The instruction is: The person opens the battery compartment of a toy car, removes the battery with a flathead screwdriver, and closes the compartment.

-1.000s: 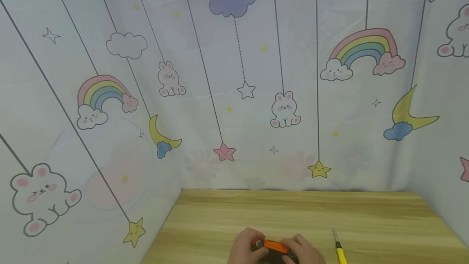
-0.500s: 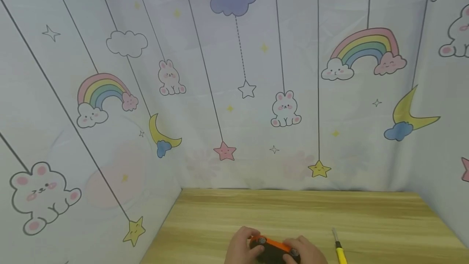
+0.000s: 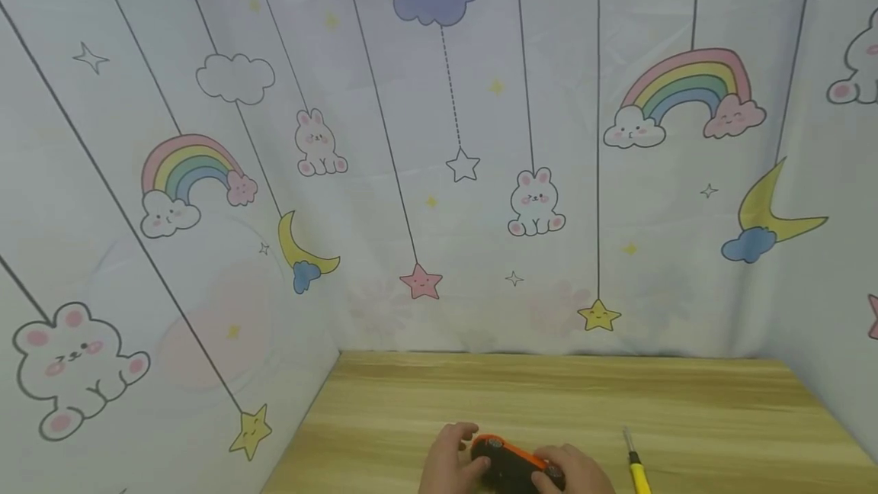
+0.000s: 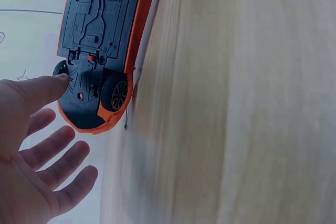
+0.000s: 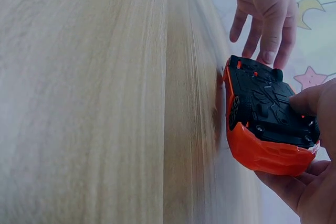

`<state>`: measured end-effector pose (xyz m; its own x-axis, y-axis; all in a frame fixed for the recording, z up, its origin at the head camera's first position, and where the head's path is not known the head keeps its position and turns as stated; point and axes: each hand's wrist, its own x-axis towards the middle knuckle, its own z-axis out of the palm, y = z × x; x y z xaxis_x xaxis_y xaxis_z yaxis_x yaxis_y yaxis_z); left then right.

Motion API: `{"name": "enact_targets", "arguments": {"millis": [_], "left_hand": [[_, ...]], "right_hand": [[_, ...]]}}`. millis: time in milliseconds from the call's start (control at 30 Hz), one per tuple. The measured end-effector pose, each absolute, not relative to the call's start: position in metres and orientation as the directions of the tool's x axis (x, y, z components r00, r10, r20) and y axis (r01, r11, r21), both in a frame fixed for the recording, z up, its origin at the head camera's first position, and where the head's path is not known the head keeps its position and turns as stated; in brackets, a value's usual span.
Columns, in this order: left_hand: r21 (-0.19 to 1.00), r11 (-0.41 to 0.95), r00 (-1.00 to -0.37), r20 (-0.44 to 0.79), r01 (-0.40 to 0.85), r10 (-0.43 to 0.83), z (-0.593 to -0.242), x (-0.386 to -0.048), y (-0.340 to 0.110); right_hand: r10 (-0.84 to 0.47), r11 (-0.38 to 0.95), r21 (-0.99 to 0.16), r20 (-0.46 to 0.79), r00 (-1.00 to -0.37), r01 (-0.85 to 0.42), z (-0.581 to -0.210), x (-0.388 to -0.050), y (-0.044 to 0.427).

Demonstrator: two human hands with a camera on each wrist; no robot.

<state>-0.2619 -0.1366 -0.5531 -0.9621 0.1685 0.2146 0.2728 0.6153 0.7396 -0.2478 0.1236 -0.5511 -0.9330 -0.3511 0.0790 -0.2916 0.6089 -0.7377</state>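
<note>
Head view: I see the right hand [image 3: 575, 471] gripping an orange toy car [image 3: 509, 466] between both hands. The left hand [image 3: 446, 463] is loose, spread beside it; a screwdriver [image 3: 637, 471] lies right of both.

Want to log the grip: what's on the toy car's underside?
The toy car shows moulded lines, with the thumb of the right hand on top; the patch beneath is hidden. Whether the left hand also touches is unclear.

The head view faces forward and down, while 2 nearer wrist views, turned sideways, share the car's underside [image 4: 100, 30].
</note>
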Motion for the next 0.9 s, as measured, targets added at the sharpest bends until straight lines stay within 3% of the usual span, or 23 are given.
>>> {"name": "enact_targets", "arguments": {"millis": [500, 900], "left_hand": [[0.752, 0.624, -0.976, 0.196, 0.212, 0.095, -0.558, -0.264, -0.123], [0.809, 0.576, -0.993, 0.097, 0.114, 0.06, -0.561, -0.262, -0.114]], "right_hand": [[-0.278, 0.551, -0.815, 0.027, -0.96, -0.182, -0.552, -0.246, 0.122], [-0.234, 0.544, -0.834, -0.05, -0.971, -0.088, -0.557, -0.246, 0.12]]}}
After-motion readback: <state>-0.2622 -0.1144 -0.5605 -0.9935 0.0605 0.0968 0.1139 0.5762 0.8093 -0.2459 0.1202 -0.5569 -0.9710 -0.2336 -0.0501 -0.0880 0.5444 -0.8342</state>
